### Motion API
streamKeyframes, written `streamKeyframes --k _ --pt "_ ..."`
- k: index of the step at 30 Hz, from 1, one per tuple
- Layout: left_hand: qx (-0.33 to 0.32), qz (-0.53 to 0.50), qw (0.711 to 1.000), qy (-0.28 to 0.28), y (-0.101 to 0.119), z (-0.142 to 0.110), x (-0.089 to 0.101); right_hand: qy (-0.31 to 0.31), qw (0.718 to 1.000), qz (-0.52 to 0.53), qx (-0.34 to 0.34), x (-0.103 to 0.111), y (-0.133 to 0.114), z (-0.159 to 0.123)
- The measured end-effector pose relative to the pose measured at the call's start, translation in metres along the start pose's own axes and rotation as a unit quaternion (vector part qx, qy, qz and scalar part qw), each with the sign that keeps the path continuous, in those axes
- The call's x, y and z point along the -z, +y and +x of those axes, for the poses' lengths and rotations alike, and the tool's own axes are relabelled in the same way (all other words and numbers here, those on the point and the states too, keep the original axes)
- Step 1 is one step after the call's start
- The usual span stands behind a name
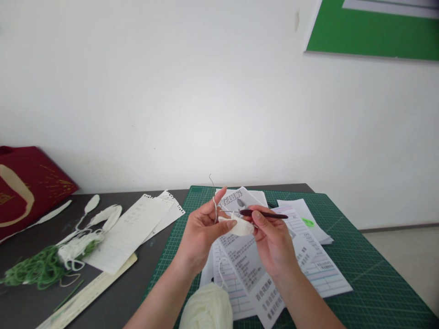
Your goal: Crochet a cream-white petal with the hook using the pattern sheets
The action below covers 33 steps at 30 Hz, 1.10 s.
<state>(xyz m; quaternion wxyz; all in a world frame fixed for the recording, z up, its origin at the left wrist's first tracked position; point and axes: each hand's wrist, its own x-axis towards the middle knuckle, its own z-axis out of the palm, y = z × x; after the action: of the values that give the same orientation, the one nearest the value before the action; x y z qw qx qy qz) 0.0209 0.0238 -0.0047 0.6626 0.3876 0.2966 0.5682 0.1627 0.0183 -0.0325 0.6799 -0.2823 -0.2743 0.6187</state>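
Note:
Between my hands is a small white crocheted piece (242,227), narrow and leaf-like. My left hand (203,232) pinches it between thumb and fingers, and a strand of yarn runs over the raised index finger. A thin wire stands up beside that finger. In my right hand (272,240) is a crochet hook (264,214) with a dark red-brown handle, its thin metal tip pointing left above the white piece. A ball of cream-white yarn (206,308) sits below, close to me, with a strand rising from it.
Printed sheets (250,269) lie on a green cutting mat (373,288). To the left are handwritten pages (128,233), a wooden ruler (89,297), green yarn (37,269), and white crocheted petals (106,217). A red bag (30,187) leans near the wall. A bright green clip-like item (307,222) lies on papers.

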Motion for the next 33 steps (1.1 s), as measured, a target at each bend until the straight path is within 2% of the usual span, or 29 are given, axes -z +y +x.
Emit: streamKeyframes --k 5,14,16,18,20,21,23,25,26,27,28,29,30,31,33 --pt "-0.005 0.028 0.999 0.032 -0.001 -0.002 0.000 0.005 1.000 -0.004 0.006 -0.001 0.001 -0.001" --pt "-0.014 0.063 0.998 0.025 0.002 -0.008 -0.003 -0.003 1.000 -0.019 0.023 0.000 0.001 -0.004" --pt "-0.026 0.083 0.996 0.029 0.002 -0.009 -0.005 -0.008 0.997 -0.059 0.048 0.002 0.000 -0.005" --pt "-0.048 0.113 0.991 0.052 0.001 -0.010 -0.006 -0.015 0.986 -0.130 0.103 0.002 -0.001 -0.006" --pt "-0.065 0.163 0.981 0.083 0.000 -0.010 -0.007 -0.030 0.953 -0.231 0.192 0.004 -0.001 -0.008" --pt "-0.067 0.186 0.976 0.097 -0.001 -0.009 -0.008 -0.041 0.925 -0.284 0.248 0.004 -0.001 -0.009" --pt "-0.058 0.194 0.973 0.111 -0.002 -0.008 -0.009 -0.078 0.849 -0.377 0.362 0.007 0.002 -0.011" --pt "-0.030 0.138 0.984 0.106 -0.004 -0.007 -0.009 -0.123 0.770 -0.437 0.448 0.011 0.005 -0.011" --pt "-0.008 0.099 0.990 0.097 -0.005 -0.007 -0.009 -0.140 0.742 -0.454 0.473 0.012 0.006 -0.012" --pt "0.018 0.059 0.994 0.086 -0.005 -0.006 -0.009 -0.148 0.727 -0.461 0.487 0.013 0.007 -0.012" --pt "0.044 0.026 0.996 0.076 -0.005 -0.005 -0.008 -0.145 0.729 -0.455 0.491 0.013 0.008 -0.011" --pt "0.066 0.000 0.996 0.066 -0.005 -0.005 -0.007 -0.134 0.748 -0.436 0.483 0.012 0.009 -0.011" --pt "0.080 -0.015 0.995 0.059 -0.004 -0.004 -0.006 -0.117 0.783 -0.404 0.458 0.011 0.009 -0.011" --pt "0.085 -0.019 0.995 0.054 -0.003 -0.004 -0.005 -0.098 0.835 -0.352 0.411 0.009 0.009 -0.010" --pt "0.078 -0.002 0.995 0.055 0.000 -0.003 -0.004 -0.055 0.935 -0.220 0.272 0.005 0.010 -0.007"
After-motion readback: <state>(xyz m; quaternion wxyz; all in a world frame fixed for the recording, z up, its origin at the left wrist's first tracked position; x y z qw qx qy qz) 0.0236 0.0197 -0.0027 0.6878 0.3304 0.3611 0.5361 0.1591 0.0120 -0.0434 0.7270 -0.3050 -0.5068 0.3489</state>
